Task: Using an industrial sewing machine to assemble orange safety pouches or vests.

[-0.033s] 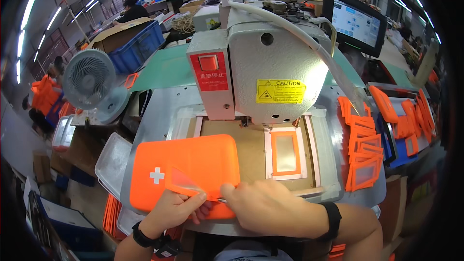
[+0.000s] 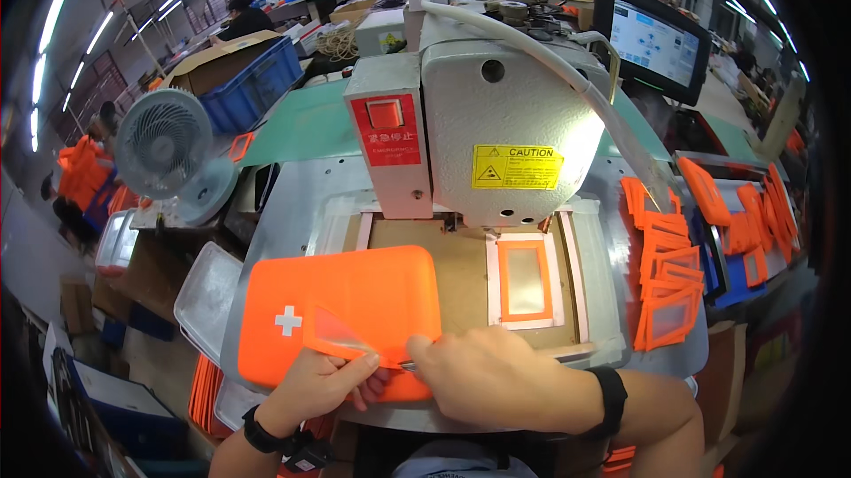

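Remotely, I see the left hand pinching the orange-edged clear window over the orange case, the right hand gripping a mostly hidden metal tool beside its corner; I'd hold that edge taut, tip clear of fingertips.

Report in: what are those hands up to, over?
Left hand pinching orange-edged clear window. Right hand gripping small metal tool. Orange case beneath; pale machine beyond, apart from both hands.
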`<act>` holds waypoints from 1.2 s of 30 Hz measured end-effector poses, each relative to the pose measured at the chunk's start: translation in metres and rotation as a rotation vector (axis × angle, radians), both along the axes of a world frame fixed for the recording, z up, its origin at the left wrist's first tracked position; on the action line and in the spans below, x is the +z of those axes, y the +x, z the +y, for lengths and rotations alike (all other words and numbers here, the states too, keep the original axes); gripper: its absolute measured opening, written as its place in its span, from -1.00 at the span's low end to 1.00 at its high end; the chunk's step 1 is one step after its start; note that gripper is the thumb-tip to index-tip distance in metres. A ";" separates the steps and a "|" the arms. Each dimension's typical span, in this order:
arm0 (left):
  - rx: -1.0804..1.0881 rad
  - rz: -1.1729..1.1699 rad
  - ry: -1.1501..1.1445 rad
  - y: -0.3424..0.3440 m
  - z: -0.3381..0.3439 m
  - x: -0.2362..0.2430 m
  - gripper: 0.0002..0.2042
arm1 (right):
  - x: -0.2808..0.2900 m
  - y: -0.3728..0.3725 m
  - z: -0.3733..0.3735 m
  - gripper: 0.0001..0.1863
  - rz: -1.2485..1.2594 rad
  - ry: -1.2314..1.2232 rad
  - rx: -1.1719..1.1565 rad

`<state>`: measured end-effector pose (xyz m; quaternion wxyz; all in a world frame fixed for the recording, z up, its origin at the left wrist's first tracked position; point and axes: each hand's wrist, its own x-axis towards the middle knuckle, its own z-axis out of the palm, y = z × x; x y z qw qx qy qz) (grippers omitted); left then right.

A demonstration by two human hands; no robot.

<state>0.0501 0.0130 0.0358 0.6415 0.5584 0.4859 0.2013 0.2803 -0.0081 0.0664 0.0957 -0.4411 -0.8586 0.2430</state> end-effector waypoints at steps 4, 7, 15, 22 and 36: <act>0.001 -0.002 -0.002 -0.002 -0.001 -0.001 -0.71 | 0.000 -0.003 0.003 -0.87 -0.085 0.047 0.032; 0.027 -0.020 -0.059 -0.005 0.000 -0.002 -0.70 | 0.001 -0.004 0.006 -0.88 -0.127 0.057 0.076; -0.017 0.000 -0.123 -0.008 0.010 -0.002 -0.68 | -0.010 0.000 0.002 -0.73 -0.089 0.124 0.042; -0.003 -0.024 -0.113 -0.008 0.008 -0.001 -0.69 | -0.011 -0.007 0.002 -0.76 -0.069 0.151 0.025; -0.005 -0.029 -0.197 -0.013 0.014 -0.002 -0.70 | -0.009 -0.006 0.005 -0.70 -0.121 0.196 0.051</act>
